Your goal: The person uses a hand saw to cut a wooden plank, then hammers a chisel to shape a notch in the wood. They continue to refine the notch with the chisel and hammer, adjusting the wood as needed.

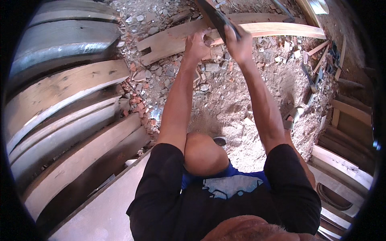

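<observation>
Ahead of me a long, slightly curved wooden board (169,39) lies across the rubble, with a rectangular notch in its left end. My left hand (197,45) is closed at the middle of this board, its fingertips partly hidden. In my right hand (240,46) is a long, dark, flat tool (213,15), held by its near end. It slants up and left over the board, and its far end is cut off by the picture's top edge. Its exact kind cannot be made out. A pale curved strip of wood (281,30) runs rightward beyond my right hand.
Several thick curved timbers (68,84) are stacked along the left. Broken tile and stone rubble (161,76) covers the ground. A dark-headed hand tool (309,78) lies at the right, near my sandalled foot (295,116). More timber (341,166) is piled at the lower right.
</observation>
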{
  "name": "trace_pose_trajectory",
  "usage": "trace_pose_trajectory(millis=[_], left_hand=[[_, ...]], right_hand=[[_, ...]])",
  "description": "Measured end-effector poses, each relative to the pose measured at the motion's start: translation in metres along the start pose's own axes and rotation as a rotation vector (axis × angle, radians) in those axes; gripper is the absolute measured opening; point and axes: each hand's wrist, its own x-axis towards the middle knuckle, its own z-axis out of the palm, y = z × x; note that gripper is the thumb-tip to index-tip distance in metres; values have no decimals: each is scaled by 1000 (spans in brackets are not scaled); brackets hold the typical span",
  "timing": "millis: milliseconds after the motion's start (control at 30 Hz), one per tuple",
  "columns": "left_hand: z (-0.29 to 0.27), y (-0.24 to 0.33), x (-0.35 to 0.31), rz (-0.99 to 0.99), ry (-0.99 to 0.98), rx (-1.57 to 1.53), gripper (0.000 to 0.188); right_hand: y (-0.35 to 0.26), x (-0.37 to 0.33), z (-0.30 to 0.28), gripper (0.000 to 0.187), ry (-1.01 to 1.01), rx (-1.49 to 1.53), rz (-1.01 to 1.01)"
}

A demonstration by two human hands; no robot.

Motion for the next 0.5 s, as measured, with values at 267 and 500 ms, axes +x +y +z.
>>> trace_pose_trajectory(millis=[267, 500], left_hand=[[-5, 16, -1, -236, -81, -29, 43], [2, 7, 0, -71, -31, 63, 44]], right_hand=[[-17, -40, -17, 44, 2, 36, 181], [-65, -209, -101, 49, -48, -200, 98]])
